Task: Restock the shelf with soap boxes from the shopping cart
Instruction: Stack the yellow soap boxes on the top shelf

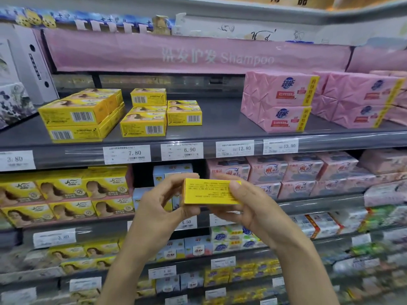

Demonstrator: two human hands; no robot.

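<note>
I hold the yellow soap box (211, 191) level, long axis left to right, my left hand (163, 208) and right hand (244, 203) clamped on its ends. The shelf (220, 119) gap beside the yellow stacks (143, 115) lies up and ahead.

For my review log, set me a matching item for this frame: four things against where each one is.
Things:
1. yellow soap box
2. pink soap packs
3. Shampoo banner
4. 6.90 price tag

Places:
A. on the front edge of the grey shelf
B. stacked two high at the right of that shelf
C. held between the left hand and the right hand
D. hanging above that shelf

Pairs: 1-C, 2-B, 3-D, 4-A
</note>
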